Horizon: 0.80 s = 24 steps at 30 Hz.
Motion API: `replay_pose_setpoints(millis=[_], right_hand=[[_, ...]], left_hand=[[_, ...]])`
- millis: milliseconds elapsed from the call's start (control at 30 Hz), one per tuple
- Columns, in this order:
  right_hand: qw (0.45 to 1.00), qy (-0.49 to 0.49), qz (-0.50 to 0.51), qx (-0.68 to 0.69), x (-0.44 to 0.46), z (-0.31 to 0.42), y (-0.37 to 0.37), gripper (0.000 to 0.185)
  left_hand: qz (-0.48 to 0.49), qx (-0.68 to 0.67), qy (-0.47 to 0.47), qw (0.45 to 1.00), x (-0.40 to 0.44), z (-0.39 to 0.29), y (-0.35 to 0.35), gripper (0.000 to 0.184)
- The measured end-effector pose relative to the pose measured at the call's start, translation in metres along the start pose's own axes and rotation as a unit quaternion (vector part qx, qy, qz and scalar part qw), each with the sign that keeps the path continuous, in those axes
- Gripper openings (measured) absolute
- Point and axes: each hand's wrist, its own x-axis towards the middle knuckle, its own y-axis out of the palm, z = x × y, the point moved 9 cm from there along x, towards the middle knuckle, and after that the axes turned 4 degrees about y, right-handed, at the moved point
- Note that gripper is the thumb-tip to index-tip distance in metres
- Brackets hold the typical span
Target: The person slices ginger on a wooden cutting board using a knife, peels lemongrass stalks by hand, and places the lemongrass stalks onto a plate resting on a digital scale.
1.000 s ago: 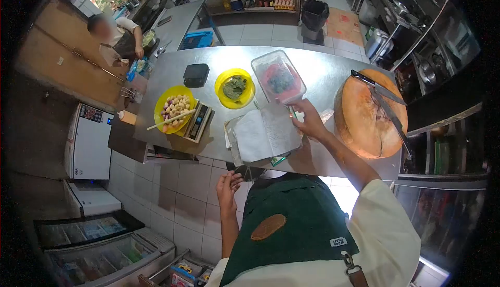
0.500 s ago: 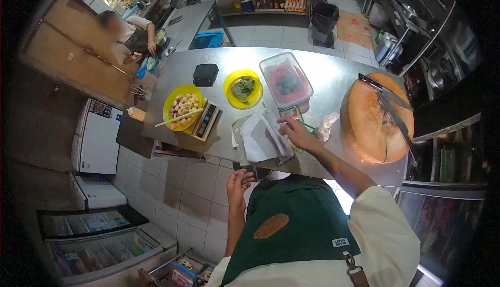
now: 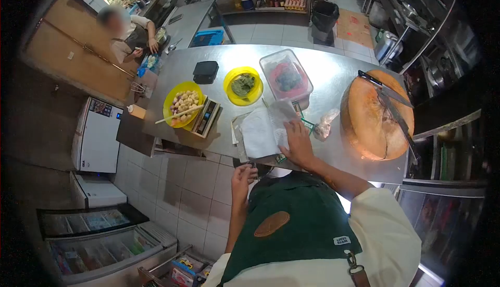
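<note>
An open notebook [image 3: 259, 133] lies near the front edge of the metal table, its pages white and some bearing writing too small to read. My right hand [image 3: 299, 143] rests on its right-hand page with the fingers stretched out, touching the paper. Just below the table edge, my left hand [image 3: 242, 177] hangs by the notebook's lower left corner, its fingers loosely bent and nothing visible in it. Right of the notebook is a small clear plastic bag [image 3: 326, 124] with pale contents.
A yellow bowl of peeled bulbs [image 3: 183, 99] sits on a scale [image 3: 207, 117]. Nearby are a yellow bowl of leaves [image 3: 243, 86], a clear tub [image 3: 307, 87], a black box [image 3: 205, 72] and a round chopping block [image 3: 367, 130] with knives [image 3: 395, 115]. A co-worker [image 3: 127, 37] stands far left.
A page has been turned and the notebook now lies flatter. My right hand has come down onto the right-hand page. My left hand has risen slightly, its fingers more bent.
</note>
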Motion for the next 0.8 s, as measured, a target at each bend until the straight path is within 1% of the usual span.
replay_pose_setpoints(millis=[33, 67, 133, 167, 233, 267, 333, 367, 433, 467, 533, 567, 633, 667, 733, 767, 800], right_hand=[[1.000, 0.005, -0.015, 0.012, -0.001, 0.000, -0.003, 0.069], [1.000, 0.005, -0.013, 0.013, -0.008, 0.001, -0.004, 0.069], [0.979, 0.113, 0.069, 0.158, -0.027, -0.019, 0.008, 0.053], [0.978, 0.114, 0.072, 0.159, -0.033, -0.026, 0.008, 0.053], [0.959, 0.121, 0.237, 0.102, -0.056, -0.043, 0.038, 0.045], [0.957, 0.123, 0.242, 0.101, -0.063, -0.051, 0.041, 0.045], [0.949, 0.146, 0.210, 0.183, -0.073, -0.064, 0.043, 0.040], [0.948, 0.147, 0.212, 0.184, -0.075, -0.064, 0.044, 0.040], [0.929, 0.237, 0.143, 0.246, -0.077, -0.080, 0.038, 0.038], [0.928, 0.238, 0.144, 0.246, -0.075, -0.077, 0.035, 0.038], [0.939, 0.228, 0.106, 0.233, -0.065, -0.072, 0.023, 0.036], [0.939, 0.229, 0.104, 0.233, -0.063, -0.074, 0.025, 0.036], [0.975, 0.130, 0.102, 0.151, -0.055, -0.064, 0.026, 0.036], [0.975, 0.130, 0.101, 0.151, -0.051, -0.061, 0.025, 0.036], [0.984, 0.085, 0.117, 0.104, -0.039, -0.045, 0.027, 0.039], [0.984, 0.072, 0.122, 0.108, -0.034, -0.041, 0.030, 0.039], [0.987, 0.057, 0.104, 0.107, -0.027, -0.037, 0.031, 0.042]], left_hand=[[-0.002, -0.003, -0.005, 1.000, 0.000, 0.001, 0.001, 0.025], [-0.006, -0.006, -0.011, 1.000, -0.003, 0.002, 0.001, 0.025], [-0.008, -0.002, -0.011, 1.000, -0.006, -0.001, 0.000, 0.025], [-0.009, 0.003, -0.009, 1.000, -0.007, -0.003, -0.001, 0.025], [-0.014, 0.000, -0.011, 1.000, -0.007, -0.003, -0.002, 0.023], [-0.016, -0.003, -0.011, 1.000, -0.007, -0.002, -0.003, 0.022], [-0.016, -0.001, -0.020, 1.000, -0.007, 0.001, -0.003, 0.023], [-0.015, -0.002, -0.022, 1.000, -0.006, 0.002, -0.002, 0.023], [-0.013, -0.002, -0.024, 1.000, -0.004, 0.002, -0.001, 0.023], [-0.005, 0.003, -0.021, 1.000, -0.004, 0.002, 0.002, 0.024], [0.004, 0.009, -0.018, 1.000, -0.002, 0.000, 0.007, 0.025], [0.010, 0.013, -0.019, 1.000, 0.000, -0.001, 0.010, 0.024], [0.018, 0.017, -0.021, 0.999, 0.002, -0.002, 0.015, 0.022], [0.023, 0.018, -0.022, 0.999, 0.001, -0.004, 0.019, 0.022], [0.019, 0.016, -0.020, 1.000, 0.001, -0.003, 0.022, 0.022], [0.027, 0.013, -0.015, 0.999, 0.003, 0.002, 0.024, 0.023], [0.031, 0.009, -0.009, 0.999, 0.005, 0.005, 0.024, 0.023]])
